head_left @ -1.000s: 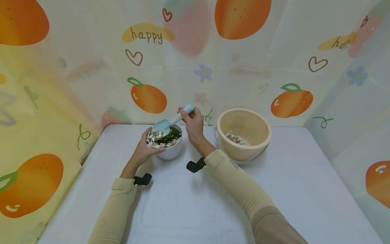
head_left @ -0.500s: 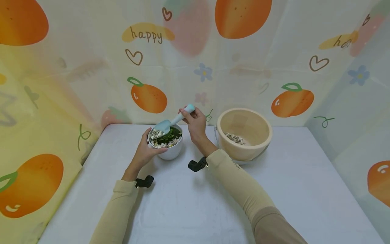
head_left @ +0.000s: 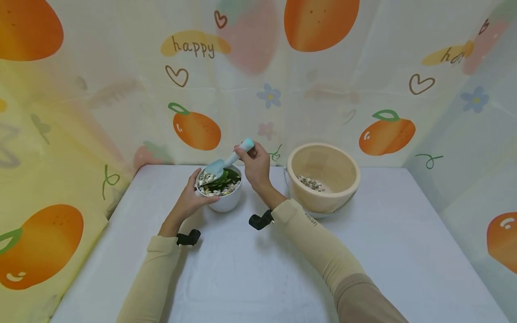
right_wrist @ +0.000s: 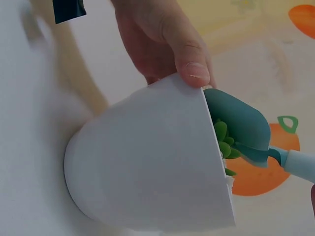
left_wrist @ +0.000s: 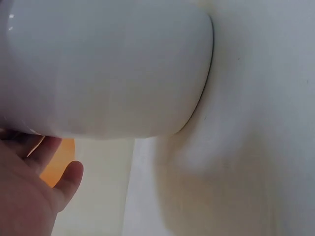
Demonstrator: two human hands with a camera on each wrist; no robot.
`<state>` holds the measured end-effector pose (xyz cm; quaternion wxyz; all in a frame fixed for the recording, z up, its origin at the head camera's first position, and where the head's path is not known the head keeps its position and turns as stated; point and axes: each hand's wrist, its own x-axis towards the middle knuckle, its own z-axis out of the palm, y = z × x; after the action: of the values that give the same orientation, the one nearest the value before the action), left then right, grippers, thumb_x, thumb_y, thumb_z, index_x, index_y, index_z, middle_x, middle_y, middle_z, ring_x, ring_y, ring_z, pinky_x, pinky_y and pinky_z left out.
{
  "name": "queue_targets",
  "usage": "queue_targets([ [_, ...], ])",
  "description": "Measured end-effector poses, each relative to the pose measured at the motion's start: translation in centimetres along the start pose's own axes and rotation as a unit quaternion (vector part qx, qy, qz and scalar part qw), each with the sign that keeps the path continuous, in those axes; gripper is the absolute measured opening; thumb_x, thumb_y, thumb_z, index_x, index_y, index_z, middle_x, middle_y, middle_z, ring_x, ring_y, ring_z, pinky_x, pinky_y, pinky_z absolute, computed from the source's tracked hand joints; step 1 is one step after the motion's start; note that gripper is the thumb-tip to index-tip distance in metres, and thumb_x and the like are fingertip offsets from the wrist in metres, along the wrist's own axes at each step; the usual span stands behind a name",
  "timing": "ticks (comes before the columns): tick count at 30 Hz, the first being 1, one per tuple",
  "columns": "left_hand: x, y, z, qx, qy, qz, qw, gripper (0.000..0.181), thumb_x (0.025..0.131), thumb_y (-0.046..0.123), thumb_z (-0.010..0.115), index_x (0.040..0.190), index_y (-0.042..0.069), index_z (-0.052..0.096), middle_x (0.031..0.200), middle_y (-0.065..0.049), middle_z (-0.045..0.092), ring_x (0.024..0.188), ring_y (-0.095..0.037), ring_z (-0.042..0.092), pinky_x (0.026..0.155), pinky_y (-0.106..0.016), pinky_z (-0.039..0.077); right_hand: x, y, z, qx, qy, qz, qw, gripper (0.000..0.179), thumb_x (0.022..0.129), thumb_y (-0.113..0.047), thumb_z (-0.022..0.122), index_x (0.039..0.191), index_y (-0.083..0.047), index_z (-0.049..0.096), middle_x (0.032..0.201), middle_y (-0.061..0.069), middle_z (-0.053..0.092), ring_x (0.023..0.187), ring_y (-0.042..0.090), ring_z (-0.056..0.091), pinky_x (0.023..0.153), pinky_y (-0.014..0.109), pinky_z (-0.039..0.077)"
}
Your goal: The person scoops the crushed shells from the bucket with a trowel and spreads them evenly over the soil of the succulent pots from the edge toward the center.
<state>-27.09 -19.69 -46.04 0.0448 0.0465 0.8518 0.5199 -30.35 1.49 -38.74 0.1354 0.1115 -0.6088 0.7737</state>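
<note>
A white pot [head_left: 223, 205] stands upright on the table at center-left, holding a green succulent [head_left: 221, 181] and pale pebbles [head_left: 210, 192]. My left hand [head_left: 189, 200] grips it from the left, thumb along the near rim; in the right wrist view the thumb [right_wrist: 194, 71] presses on the rim. Between the fingers and thumb of my right hand [head_left: 257, 169] is the handle of a light blue trowel [head_left: 232, 159]. Its blade [right_wrist: 241, 120] tilts down into the pot's mouth, over the leaves, with pebbles at its tip in the head view. The pot's wall [left_wrist: 108, 69] fills much of the left wrist view.
To the right stands a larger beige bucket [head_left: 323, 201] with a small heap of pebbles [head_left: 311, 183] on its bottom. A white cloth covers the table [head_left: 242, 278]. Fruit-printed curtains [head_left: 258, 112] hang close behind it and along both sides.
My right hand and the trowel have shifted slightly left, with the blade staying over the pot's left part. The left hand keeps its grip on the pot.
</note>
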Motion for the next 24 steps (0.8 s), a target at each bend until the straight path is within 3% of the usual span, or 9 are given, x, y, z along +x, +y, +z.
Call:
queue_targets([
  [7, -0.3, 0.2, 0.9, -0.015, 0.032, 0.015, 0.9992, 0.115, 0.074, 0.028, 0.085, 0.156, 0.008, 0.007, 0.159, -0.018, 0.021, 0.146, -0.037, 0.023, 0.117, -0.059, 0.022, -0.7, -1.4, 0.3, -0.038, -0.013, -0.035, 0.9986, 0.026, 0.090, -0.001, 0.066, 0.112, 0.012, 0.060, 0.109, 0.031, 0.067, 0.105, 0.038, 0.067, 0.087, 0.029, 0.057],
  [13, -0.5, 0.3, 1.7, 0.029, 0.063, 0.024, 0.9973, 0.118, 0.072, 0.038, 0.086, 0.155, 0.004, 0.010, 0.155, -0.022, 0.025, 0.144, -0.038, 0.024, 0.117, -0.062, 0.020, -1.9, -3.7, 0.6, -0.072, -0.035, -0.079, 0.9936, 0.023, 0.089, 0.000, 0.066, 0.109, 0.011, 0.062, 0.105, 0.031, 0.068, 0.100, 0.038, 0.068, 0.089, 0.031, 0.056],
  [16, -0.5, 0.3, 1.6, 0.040, 0.056, 0.027, 0.9973, 0.117, 0.073, 0.039, 0.085, 0.155, 0.004, 0.010, 0.155, -0.022, 0.024, 0.144, -0.038, 0.024, 0.116, -0.063, 0.021, -2.1, -3.9, 0.6, -0.075, -0.043, -0.087, 0.9924, 0.023, 0.089, 0.001, 0.066, 0.110, 0.011, 0.062, 0.105, 0.031, 0.068, 0.100, 0.040, 0.067, 0.088, 0.032, 0.056],
  [24, -0.1, 0.0, 0.5, -0.003, 0.004, 0.009, 0.9999, 0.116, 0.076, 0.032, 0.083, 0.157, 0.012, 0.002, 0.161, -0.017, 0.015, 0.147, -0.039, 0.018, 0.116, -0.062, 0.021, -2.3, -3.6, 0.6, -0.074, -0.047, -0.081, 0.9928, 0.025, 0.089, 0.001, 0.066, 0.111, 0.012, 0.061, 0.106, 0.030, 0.068, 0.102, 0.041, 0.067, 0.090, 0.032, 0.056],
])
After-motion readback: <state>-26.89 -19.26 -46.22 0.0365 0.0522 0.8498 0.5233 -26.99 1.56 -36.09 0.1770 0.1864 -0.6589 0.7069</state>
